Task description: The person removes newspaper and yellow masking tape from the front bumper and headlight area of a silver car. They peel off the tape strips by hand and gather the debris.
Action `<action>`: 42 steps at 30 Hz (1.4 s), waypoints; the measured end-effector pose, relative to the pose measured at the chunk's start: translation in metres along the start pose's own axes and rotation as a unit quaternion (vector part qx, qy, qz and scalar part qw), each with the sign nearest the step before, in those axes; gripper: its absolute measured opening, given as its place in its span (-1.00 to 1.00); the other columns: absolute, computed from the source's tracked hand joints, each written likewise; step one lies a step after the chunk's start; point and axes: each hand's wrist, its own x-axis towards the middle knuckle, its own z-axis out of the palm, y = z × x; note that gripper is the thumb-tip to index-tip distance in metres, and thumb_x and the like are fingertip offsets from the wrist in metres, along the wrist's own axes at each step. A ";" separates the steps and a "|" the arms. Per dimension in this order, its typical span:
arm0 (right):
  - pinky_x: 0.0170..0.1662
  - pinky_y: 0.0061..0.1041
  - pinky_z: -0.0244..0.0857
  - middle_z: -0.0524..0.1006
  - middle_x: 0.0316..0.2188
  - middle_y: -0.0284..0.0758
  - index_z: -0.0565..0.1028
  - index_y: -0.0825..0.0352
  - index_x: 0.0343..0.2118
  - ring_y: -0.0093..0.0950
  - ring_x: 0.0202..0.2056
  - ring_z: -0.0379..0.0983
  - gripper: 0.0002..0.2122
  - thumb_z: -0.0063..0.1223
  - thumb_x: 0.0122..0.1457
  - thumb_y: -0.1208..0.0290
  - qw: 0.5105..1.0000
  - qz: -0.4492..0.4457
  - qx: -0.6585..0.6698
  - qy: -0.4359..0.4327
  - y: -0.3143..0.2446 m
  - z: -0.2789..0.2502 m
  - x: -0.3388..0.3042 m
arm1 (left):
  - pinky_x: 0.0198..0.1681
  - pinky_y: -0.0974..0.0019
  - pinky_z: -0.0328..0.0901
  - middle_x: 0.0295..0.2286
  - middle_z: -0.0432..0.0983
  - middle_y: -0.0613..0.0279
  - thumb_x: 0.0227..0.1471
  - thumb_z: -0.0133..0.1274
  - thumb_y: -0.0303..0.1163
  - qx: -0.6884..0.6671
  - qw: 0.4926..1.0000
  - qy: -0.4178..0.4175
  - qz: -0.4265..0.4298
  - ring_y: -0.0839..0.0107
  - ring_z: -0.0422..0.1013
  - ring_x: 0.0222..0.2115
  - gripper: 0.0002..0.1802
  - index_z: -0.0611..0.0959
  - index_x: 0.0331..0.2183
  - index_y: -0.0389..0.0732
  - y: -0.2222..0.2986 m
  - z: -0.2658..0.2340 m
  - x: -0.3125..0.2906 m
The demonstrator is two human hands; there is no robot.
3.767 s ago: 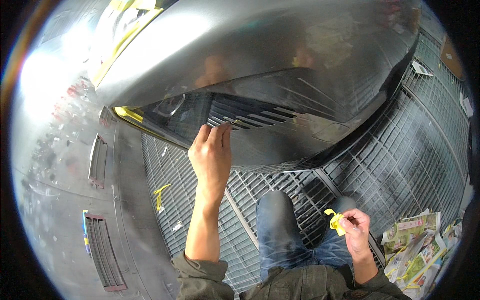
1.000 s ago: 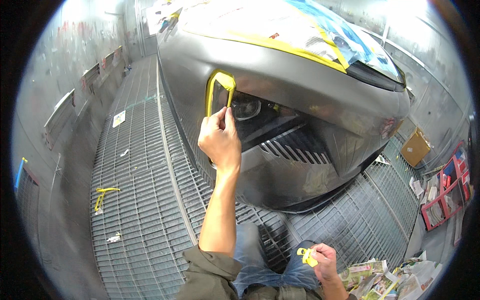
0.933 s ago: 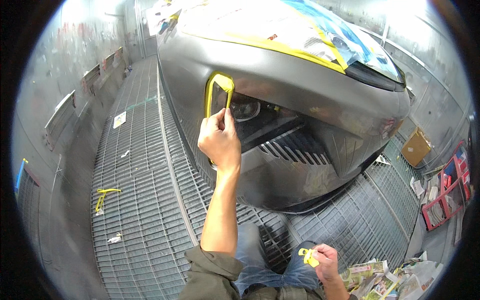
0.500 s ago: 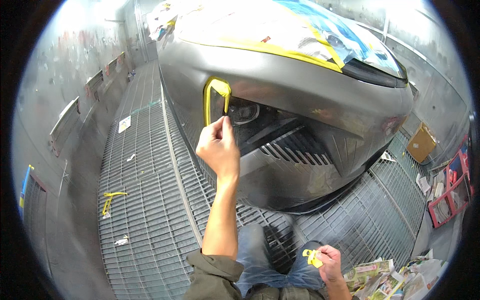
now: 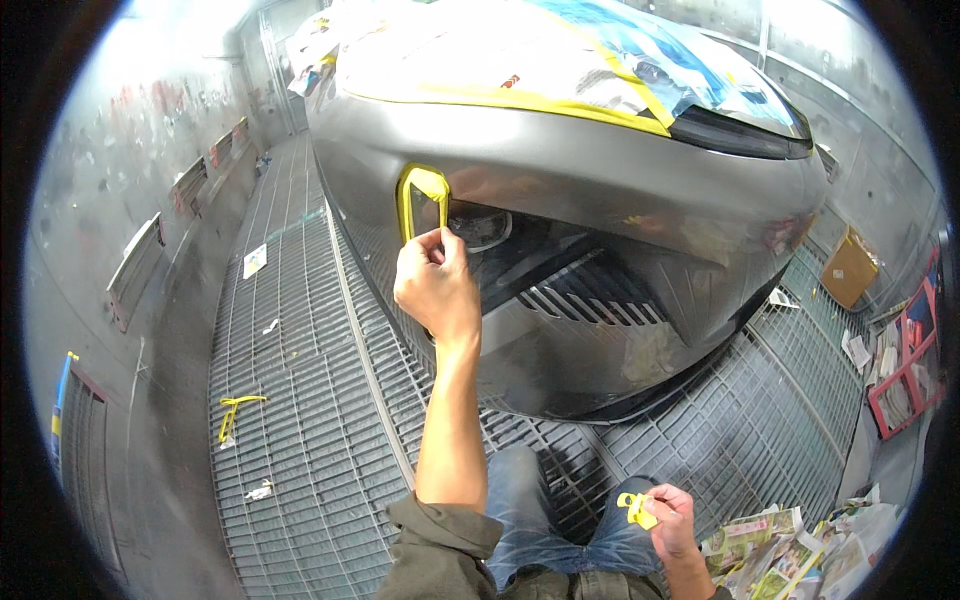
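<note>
Yellow masking tape (image 5: 425, 182) outlines the upper part of a narrow upright opening at the left of a grey car bumper (image 5: 560, 150). My left hand (image 5: 438, 290) reaches up to it, thumb and forefinger pinched at the lower end of the tape's right-hand strip. Its other fingers are curled in, and it hides the opening's lower part. Low at the right, in front of my knee, my right hand (image 5: 674, 522) pinches a crumpled piece of yellow masking tape (image 5: 638, 510).
Masking paper and film (image 5: 450, 55) cover the car above the bumper. Metal grating (image 5: 290, 400) forms the floor, with tape scraps (image 5: 232, 412) on it. Newspaper sheets (image 5: 770, 560) lie at lower right, near a red rack (image 5: 905, 365) and cardboard box (image 5: 850, 268). A grey wall stands left.
The view has shifted slightly. My left hand stays pinched by the strip's lower end, its fingertips a little higher against the tape. My right hand still holds the crumpled tape.
</note>
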 end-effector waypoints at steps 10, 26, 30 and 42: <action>-0.34 -0.55 0.40 0.59 -0.45 -0.23 0.52 0.46 -0.37 -0.50 -0.45 0.53 -0.96 0.09 0.11 0.64 1.000 0.009 0.013 0.001 0.002 -0.003 -0.003 | -0.53 0.40 0.25 -0.67 0.43 0.26 0.00 0.19 -0.45 -0.095 0.993 -0.031 -0.057 0.52 0.32 -0.66 -0.87 0.68 -0.44 -0.34 0.015 -0.003 -0.012; -0.35 -0.58 0.40 0.60 -0.46 -0.25 0.52 0.46 -0.37 -0.53 -0.48 0.53 -0.96 0.09 0.13 0.61 1.000 -0.002 0.010 -0.008 0.001 -0.006 0.002 | -0.51 0.36 0.28 -0.66 0.51 0.21 0.01 0.23 -0.36 0.039 0.999 -0.021 -0.005 0.49 0.39 -0.65 -0.79 0.71 -0.43 -0.35 0.003 -0.003 0.001; -0.35 -0.58 0.41 0.60 -0.46 -0.24 0.52 0.47 -0.37 -0.52 -0.48 0.54 -0.95 0.09 0.13 0.61 1.000 0.000 0.018 -0.002 -0.001 -0.007 0.002 | -0.50 0.34 0.31 -0.65 0.51 0.21 -0.01 0.20 -0.39 0.052 0.999 -0.012 0.010 0.45 0.41 -0.65 -0.83 0.68 -0.46 -0.33 0.004 0.001 0.000; -0.36 -0.56 0.42 0.59 -0.47 -0.24 0.52 0.47 -0.38 -0.50 -0.47 0.53 -0.95 0.12 0.11 0.60 0.999 -0.004 0.039 0.005 -0.002 -0.008 -0.001 | -0.52 0.49 0.21 -0.64 0.44 0.42 0.02 0.20 -0.44 -0.203 0.972 -0.040 -0.111 0.65 0.27 -0.61 -0.84 0.66 -0.45 -0.36 0.039 -0.002 -0.006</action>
